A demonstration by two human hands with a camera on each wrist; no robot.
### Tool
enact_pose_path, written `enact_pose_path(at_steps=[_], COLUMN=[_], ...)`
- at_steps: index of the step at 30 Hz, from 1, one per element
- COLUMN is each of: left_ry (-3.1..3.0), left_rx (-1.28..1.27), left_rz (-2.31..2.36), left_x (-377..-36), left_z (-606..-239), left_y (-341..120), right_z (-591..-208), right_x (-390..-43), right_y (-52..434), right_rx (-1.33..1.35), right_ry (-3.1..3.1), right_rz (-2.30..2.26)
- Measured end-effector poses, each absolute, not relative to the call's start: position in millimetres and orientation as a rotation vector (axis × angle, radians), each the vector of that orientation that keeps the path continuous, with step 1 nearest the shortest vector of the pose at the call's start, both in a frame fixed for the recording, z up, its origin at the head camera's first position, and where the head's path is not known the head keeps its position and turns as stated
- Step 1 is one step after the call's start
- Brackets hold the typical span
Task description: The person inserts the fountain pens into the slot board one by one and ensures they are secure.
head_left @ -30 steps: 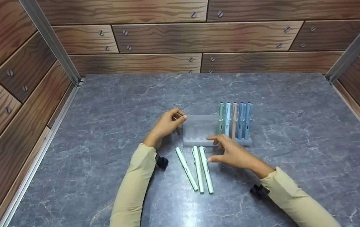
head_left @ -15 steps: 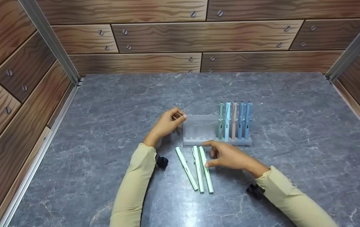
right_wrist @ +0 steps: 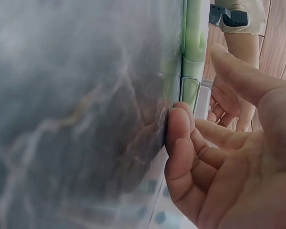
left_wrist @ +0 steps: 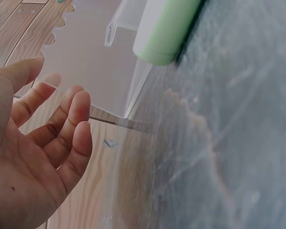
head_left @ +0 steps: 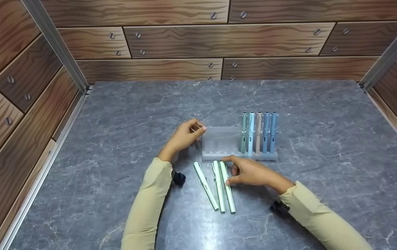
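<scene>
My left hand pinches the upper left corner of a clear pen rack; in the left wrist view the thumb lies on one face of the clear panel, with the index fingertip behind it. Three pale green pens lie in front of the rack: a slanted left pen, a middle pen and a right pen. My right hand is at the right pen's cap, index finger by its far end and thumb at its side. In the right wrist view, fingertips meet the cap, with thumb and index spread.
Several pens stand in the rack's right half: dark green, light blue, taupe and two blue ones, including the rightmost pen. Grey marbled tabletop surrounds the rack. Wood-patterned walls enclose the back and sides.
My right hand has shifted slightly left and nearer, its thumb and index closing in on the right pen's cap. The left hand, rack and pens have stayed in place.
</scene>
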State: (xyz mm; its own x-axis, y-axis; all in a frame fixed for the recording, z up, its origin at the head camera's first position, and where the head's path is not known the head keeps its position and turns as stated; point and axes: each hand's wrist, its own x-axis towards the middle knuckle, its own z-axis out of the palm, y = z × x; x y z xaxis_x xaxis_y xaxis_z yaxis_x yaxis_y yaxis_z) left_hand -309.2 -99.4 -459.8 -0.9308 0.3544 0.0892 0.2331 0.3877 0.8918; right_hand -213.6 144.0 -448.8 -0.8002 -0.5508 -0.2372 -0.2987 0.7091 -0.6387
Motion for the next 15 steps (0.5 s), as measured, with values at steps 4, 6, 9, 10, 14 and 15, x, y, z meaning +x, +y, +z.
enact_pose_path(at_steps=[4,6,9,10,14,15], left_ry=[2.524,2.526,2.524,2.524,2.514,2.515], left_rx=[0.543,0.545,0.544,0.545,0.561,0.564], left_rz=[1.585,1.583,1.587,1.588,1.6,1.599], left_x=[-309.3,-309.4,-309.1,-309.0,-308.7,-308.7], left_z=[-459.2,-459.2,-459.4,-459.5,-459.7,-459.8], left_y=[-98.9,-98.6,-99.0,-99.1,-99.8,-99.9], right_z=[-448.0,-447.7,-447.5,-447.5,-447.7,-447.6], right_x=[-214.2,-214.2,-213.8,-213.5,-212.2,-211.8], right_y=[143.3,142.6,140.9,140.2,137.2,136.5], right_rx=[-0.639,-0.64,-0.651,-0.651,-0.641,-0.637], right_ry=[2.491,2.495,2.514,2.522,2.55,2.555], right_rz=[-0.82,-0.813,-0.796,-0.79,-0.764,-0.758])
